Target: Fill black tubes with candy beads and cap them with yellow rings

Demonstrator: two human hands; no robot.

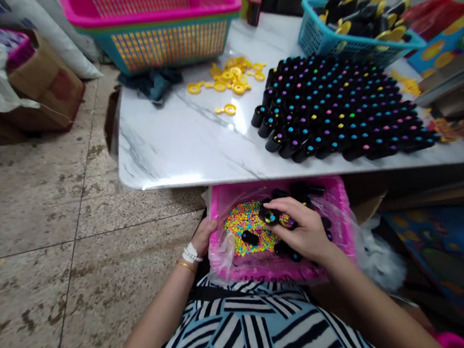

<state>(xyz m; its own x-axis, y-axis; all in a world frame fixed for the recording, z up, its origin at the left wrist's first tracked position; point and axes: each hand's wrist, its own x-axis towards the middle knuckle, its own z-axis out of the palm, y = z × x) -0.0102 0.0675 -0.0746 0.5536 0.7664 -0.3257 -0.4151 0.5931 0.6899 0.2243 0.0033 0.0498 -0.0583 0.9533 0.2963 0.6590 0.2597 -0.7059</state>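
A pink basket (341,223) lined with clear plastic rests on my lap, holding many tiny coloured beads (247,223) and several black tubes. My left hand (203,239) grips the basket's left rim. My right hand (303,227) reaches into the basket with its fingers closed around a few black tubes (269,216). Another black tube (249,237) lies loose on the beads just left of my right hand.
A white marble table (179,140) carries a large stack of black tubes (340,109), scattered yellow rings (233,75), a blue basket (325,39) of black-and-yellow parts, and stacked pink and teal baskets (151,17). Cardboard boxes (38,83) stand on the tiled floor at left.
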